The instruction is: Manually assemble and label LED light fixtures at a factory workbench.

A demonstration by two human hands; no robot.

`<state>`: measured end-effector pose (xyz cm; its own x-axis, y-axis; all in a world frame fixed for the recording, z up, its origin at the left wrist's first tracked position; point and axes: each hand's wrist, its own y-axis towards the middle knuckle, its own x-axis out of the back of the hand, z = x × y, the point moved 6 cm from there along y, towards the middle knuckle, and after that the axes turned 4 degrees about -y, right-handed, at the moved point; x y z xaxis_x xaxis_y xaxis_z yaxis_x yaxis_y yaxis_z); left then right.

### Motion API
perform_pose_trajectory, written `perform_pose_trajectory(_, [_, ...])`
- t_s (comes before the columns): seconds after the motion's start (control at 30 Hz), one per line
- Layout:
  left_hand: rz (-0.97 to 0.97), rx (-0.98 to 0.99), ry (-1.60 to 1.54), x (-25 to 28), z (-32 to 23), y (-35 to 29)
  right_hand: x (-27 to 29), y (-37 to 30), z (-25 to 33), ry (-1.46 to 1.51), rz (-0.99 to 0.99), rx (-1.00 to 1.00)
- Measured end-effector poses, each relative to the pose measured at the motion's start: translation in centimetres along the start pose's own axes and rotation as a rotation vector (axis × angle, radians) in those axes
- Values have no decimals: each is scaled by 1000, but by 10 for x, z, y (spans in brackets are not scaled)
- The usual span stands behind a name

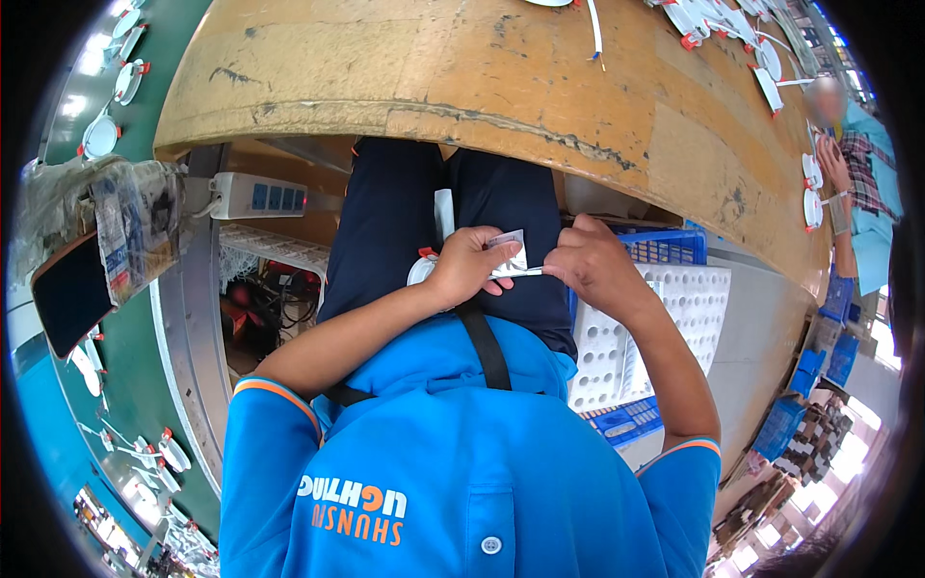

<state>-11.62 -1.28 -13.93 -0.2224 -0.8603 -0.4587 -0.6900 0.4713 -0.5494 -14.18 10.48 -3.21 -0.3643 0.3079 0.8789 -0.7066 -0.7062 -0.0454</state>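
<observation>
Over my lap, my left hand (470, 264) is closed around a white downlight (420, 271), most of which the hand and wrist hide; a red clip shows at its edge. Under the left thumb sits a pale rectangular piece with grey print (513, 252), like a label or small driver box. A thin white cable (525, 274) runs from the left fingers to my right hand (590, 262), which pinches its end. A white strip (443, 214) lies between my thighs.
The worn wooden table (405, 67) curves ahead, with several downlights (689, 21) at its far right. Left are a green conveyor (120, 376) with lamps, a phone (72, 294) and a power strip (260, 197). A white perforated foam tray (689, 308) stands right; a person (858, 173) sits beyond.
</observation>
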Motion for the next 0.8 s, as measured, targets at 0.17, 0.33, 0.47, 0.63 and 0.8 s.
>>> perform_pose_trajectory(0.17, [-3, -22, 18, 0, -2, 0, -1, 0, -1, -1, 22, 9])
perform_pose_trajectory(0.33, [4, -30, 3, 1, -2, 1, 1, -1, -2, 6, -5, -19])
perform_pose_trajectory(0.47, [5, -31, -7, 1, 0, 2, 3, -2, -2, 12, -47, -43])
perform_pose_trajectory(0.63, [10, -31, -14, 1, 1, 4, 2, -3, -4, 26, -59, -72])
perform_pose_trajectory(0.8, [17, -12, -32, 0, 1, 6, -2, -2, -6, 45, -74, -62])
